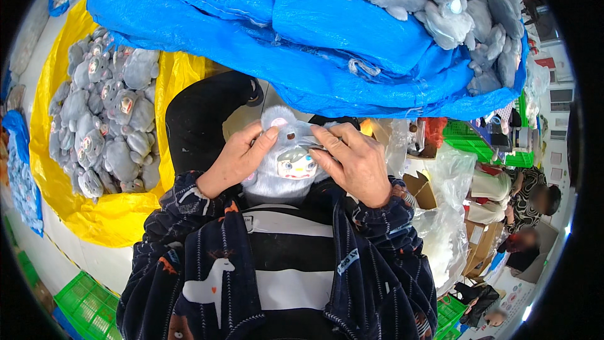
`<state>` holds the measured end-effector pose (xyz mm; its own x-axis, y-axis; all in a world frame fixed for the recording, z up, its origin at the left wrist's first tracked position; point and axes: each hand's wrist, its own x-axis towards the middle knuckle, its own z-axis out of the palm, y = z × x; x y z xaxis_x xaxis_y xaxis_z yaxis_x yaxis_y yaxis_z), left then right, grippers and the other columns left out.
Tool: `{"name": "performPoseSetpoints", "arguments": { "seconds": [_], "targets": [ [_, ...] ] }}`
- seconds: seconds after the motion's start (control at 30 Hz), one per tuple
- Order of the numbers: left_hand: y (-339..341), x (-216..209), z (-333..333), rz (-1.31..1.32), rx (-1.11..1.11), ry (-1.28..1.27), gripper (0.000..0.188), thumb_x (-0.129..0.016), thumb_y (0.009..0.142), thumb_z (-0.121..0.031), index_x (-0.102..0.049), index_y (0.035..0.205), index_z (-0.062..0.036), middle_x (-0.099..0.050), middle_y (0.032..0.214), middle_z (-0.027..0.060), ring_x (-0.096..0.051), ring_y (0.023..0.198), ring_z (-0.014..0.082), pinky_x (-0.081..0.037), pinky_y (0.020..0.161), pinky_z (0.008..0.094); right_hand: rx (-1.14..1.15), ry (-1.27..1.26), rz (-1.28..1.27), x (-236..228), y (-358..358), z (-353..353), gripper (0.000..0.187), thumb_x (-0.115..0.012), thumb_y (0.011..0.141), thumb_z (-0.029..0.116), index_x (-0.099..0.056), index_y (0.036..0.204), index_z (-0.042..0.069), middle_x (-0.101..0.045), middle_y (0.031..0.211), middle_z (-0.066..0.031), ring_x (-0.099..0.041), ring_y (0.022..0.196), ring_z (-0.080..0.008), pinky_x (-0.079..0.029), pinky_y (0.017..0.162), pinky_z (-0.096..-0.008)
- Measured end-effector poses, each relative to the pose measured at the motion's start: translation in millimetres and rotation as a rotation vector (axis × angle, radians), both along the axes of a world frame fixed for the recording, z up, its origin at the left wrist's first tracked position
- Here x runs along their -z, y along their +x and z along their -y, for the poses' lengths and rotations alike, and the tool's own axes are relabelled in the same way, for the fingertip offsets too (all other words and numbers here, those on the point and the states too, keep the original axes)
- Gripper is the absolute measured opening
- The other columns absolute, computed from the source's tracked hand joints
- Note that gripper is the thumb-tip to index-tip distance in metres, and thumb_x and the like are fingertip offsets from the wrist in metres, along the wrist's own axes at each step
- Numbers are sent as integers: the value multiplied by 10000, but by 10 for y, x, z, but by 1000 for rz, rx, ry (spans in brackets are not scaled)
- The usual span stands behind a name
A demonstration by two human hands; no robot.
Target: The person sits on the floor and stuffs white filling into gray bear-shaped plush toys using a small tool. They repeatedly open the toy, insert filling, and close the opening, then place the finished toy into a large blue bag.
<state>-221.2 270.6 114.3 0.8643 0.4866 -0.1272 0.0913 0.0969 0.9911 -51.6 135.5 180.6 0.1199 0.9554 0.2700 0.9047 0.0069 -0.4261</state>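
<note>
A grey plush toy [267, 170] with a printed doll face rests against my lap, its round ear pointing away from me. My left hand [236, 158] grips the toy's left side, thumb laid near the ear. On the other side my right hand [357, 162] pinches the plush by the top of the face, fingers bent over it. A small dark brown spot shows on the fur between the two hands. What lies under my right fingertips is hidden.
A yellow sack [104, 217] full of similar grey plush toys [119, 157] stands at the left. Ahead spreads a blue sheet [251, 38] heaped with more plush. Green crates [88, 305], clear plastic bags [450, 195] and cardboard boxes [483, 239] stand around. People are at the far right.
</note>
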Motion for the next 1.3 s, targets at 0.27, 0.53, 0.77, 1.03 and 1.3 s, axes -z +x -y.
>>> {"name": "performPoseSetpoints", "arguments": {
  "seconds": [0.27,0.53,0.77,1.03,1.3],
  "targets": [
    [10,-8,-4,-14,22,21,347,-446,959,-289,-561,1082,15,-546,852,41,-492,765,93,-405,670,241,-46,-18,62,-68,38,-3,327,-690,743,204,-622,1034,71,-543,802,-54,-578,666,-217,-474,561,-329],
    [31,23,11,-3,21,71,338,-456,954,-280,-567,1061,21,-557,847,76,-513,760,119,-415,669,260,-130,-20,82,-48,103,-51,306,-685,743,203,-626,1020,85,-546,772,-46,-580,657,-214,-466,551,-325],
    [46,17,18,-29,23,108,338,-458,950,-280,-574,1014,31,-569,821,101,-532,740,148,-421,654,284,-153,-86,-238,121,166,-101,283,-671,781,209,-649,1040,97,-582,769,-55,-576,611,-204,-452,536,-295],
    [75,255,33,-85,-50,93,352,-472,945,-318,-570,926,19,-506,669,57,-470,633,108,-391,568,281,-4,-71,-1464,367,182,7,357,-665,782,122,-606,1123,34,-561,793,20,-477,622,-52,-382,552,-206],
    [79,216,53,-82,-68,160,353,-490,937,-332,-550,842,3,-483,642,44,-437,611,86,-366,535,272,-1,-51,-255,360,-85,-210,184,-693,774,155,-589,857,28,-570,769,-30,-542,605,-136,-435,531,-284]
  ]
}}
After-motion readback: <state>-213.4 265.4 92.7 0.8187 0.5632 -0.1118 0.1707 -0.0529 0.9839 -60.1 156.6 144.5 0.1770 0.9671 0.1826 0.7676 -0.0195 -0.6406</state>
